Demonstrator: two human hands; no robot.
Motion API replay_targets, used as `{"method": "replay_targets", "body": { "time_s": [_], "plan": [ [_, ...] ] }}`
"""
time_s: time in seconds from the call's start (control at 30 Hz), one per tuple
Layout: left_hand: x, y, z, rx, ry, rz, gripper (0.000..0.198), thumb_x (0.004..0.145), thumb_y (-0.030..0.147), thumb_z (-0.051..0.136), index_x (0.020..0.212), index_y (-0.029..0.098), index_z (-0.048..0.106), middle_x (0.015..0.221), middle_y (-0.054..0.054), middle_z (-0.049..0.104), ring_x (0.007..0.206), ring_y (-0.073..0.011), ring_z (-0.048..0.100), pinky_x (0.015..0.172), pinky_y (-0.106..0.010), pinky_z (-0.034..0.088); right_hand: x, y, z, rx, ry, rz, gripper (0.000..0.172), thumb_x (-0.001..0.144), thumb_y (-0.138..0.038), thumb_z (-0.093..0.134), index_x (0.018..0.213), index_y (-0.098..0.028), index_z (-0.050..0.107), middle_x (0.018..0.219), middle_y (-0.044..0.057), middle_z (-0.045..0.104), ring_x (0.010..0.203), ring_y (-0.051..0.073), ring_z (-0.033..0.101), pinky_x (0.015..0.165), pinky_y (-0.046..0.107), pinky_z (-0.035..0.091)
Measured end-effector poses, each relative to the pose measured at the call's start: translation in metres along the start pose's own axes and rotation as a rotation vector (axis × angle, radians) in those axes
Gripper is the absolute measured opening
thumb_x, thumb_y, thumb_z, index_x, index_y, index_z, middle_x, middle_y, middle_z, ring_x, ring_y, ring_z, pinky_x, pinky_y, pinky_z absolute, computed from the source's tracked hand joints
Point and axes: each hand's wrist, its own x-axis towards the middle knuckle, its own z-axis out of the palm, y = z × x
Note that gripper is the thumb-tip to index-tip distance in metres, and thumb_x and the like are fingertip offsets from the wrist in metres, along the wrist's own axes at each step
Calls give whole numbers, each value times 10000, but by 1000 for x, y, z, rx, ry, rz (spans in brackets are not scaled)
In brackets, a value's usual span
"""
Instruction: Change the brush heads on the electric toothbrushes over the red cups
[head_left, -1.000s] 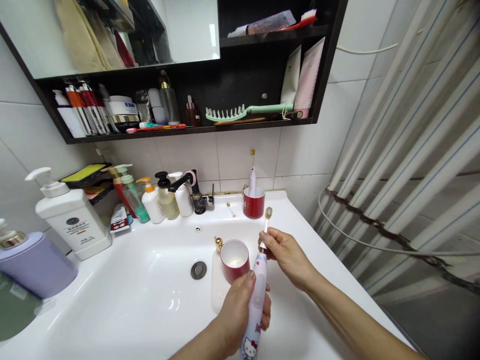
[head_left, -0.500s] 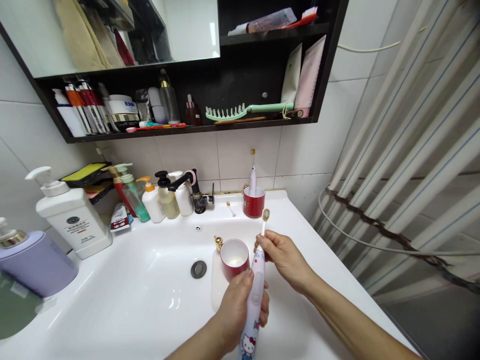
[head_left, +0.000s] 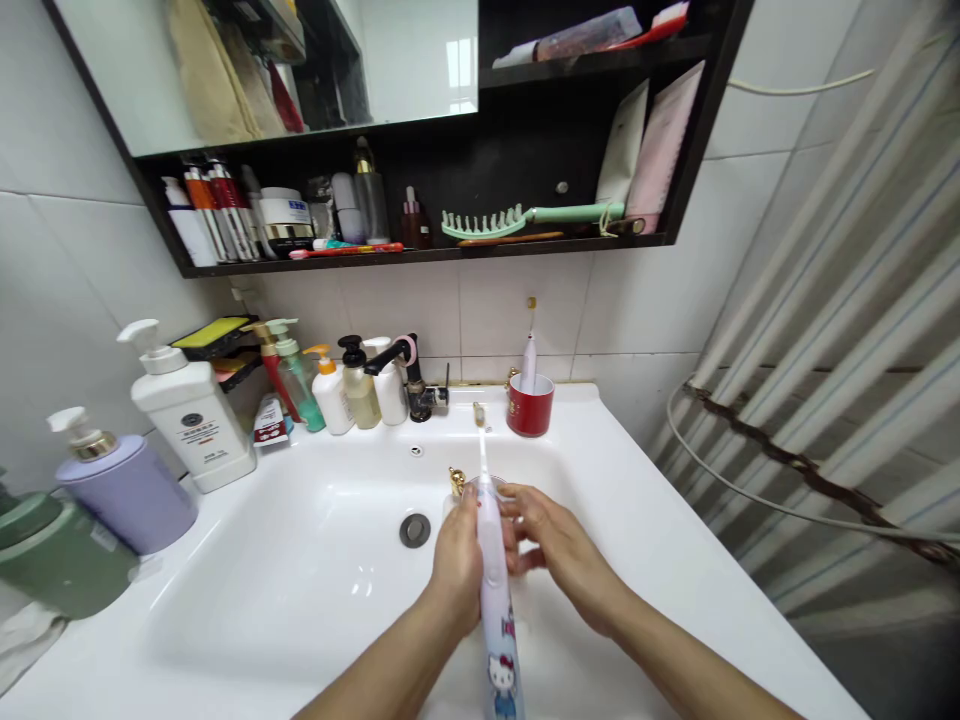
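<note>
Upright in my left hand [head_left: 459,560] is a pale pink electric toothbrush [head_left: 493,545] with a cartoon cat on its lower handle. Its white neck and bristle head point up toward the back ledge. My right hand [head_left: 559,550] is beside the handle, fingers bent and apart, their tips partly behind it; whether they touch it I cannot tell. Behind both hands, a red cup is mostly hidden, with only a bit of rim showing. A second toothbrush [head_left: 529,362] stands in another red cup [head_left: 531,412] on the ledge.
The white sink [head_left: 300,600] has a drain [head_left: 414,530] left of my hands and a black faucet [head_left: 416,385] behind. Several pump bottles line the left side, including a purple one [head_left: 127,495]. A dark shelf cabinet [head_left: 525,150] overhangs the back; a folding screen [head_left: 825,400] is right.
My right hand has let go of the toothbrush's neck and moved lower beside the handle. The brush has shifted left and now hides much of the cup. The view has turned left.
</note>
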Motion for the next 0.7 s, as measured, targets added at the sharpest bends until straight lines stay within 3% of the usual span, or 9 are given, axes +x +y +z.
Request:
{"method": "replay_targets", "body": {
  "time_s": [0.07,0.13,0.27,0.37,0.6,0.7],
  "plan": [
    [6,10,-5,-79,104,127,327,641,459,379,656,136,429,405,39,423,342,-58,382,376,-191,288,-5,3,10,-1,-125,38,374,675,-345,416,1009,-191,348,604,-25,472,534,96,479,458,209,374],
    [11,20,-11,-119,154,235,299,644,429,398,689,135,432,459,26,463,387,-61,417,419,-196,322,-10,7,20,-58,-185,58,326,651,-258,464,957,-175,390,604,-31,451,541,83,463,497,208,377],
    [19,36,-23,-148,131,376,238,642,351,444,744,136,439,535,18,498,484,-78,483,525,-220,370,-13,13,26,-212,-136,146,215,678,-245,402,870,-153,433,571,-26,431,483,79,439,441,201,357],
    [22,40,-29,-118,123,352,184,629,307,475,676,133,437,513,24,489,474,-79,488,514,-215,367,-11,14,23,-230,-116,149,259,685,-296,392,908,-166,403,571,-30,415,470,77,424,407,191,342],
    [22,37,-27,-131,80,339,173,641,303,460,623,137,418,500,25,486,461,-71,480,512,-207,356,-12,11,25,28,-244,170,229,685,-392,370,655,-165,379,541,-47,381,390,39,343,363,174,307],
    [20,37,-25,-147,77,335,172,640,305,462,619,142,409,499,33,479,458,-64,473,512,-202,352,-12,11,24,15,-237,166,221,690,-385,374,653,-167,367,539,-49,379,391,37,339,363,169,302]
  ]
}}
